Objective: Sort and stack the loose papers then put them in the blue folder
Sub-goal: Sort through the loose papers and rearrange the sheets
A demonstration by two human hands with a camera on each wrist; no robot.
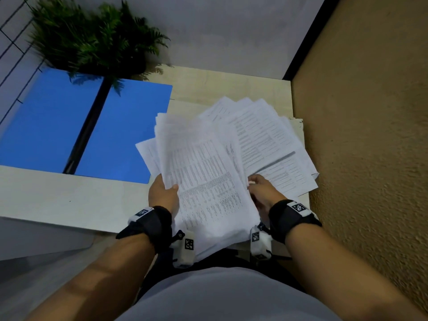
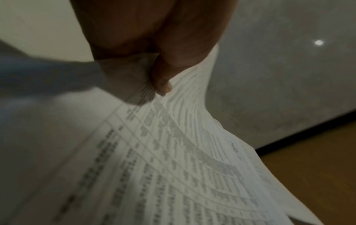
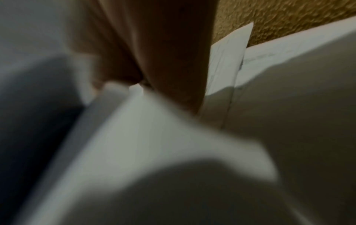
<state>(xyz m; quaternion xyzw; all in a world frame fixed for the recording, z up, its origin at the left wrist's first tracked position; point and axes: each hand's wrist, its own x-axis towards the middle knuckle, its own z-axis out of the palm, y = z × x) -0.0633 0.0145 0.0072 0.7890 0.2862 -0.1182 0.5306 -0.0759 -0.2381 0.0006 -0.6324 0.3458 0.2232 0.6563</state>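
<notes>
A thick sheaf of printed papers (image 1: 203,177) is lifted over the table's near edge. My left hand (image 1: 163,193) grips its left edge, thumb on top; the left wrist view shows the thumb (image 2: 161,82) pinching the sheets (image 2: 173,159). My right hand (image 1: 259,188) holds the sheaf's right edge, fingers curled under it; the right wrist view is blurred, with white paper (image 3: 154,129) filling it. More loose papers (image 1: 273,140) lie fanned out on the table behind the sheaf. The blue folder (image 1: 76,126) lies open and flat at the left.
A potted fern (image 1: 92,40) stands at the back left, its fronds over the folder's top. The pale wooden table (image 1: 220,84) meets a white wall behind and a textured tan wall (image 1: 361,112) close on the right.
</notes>
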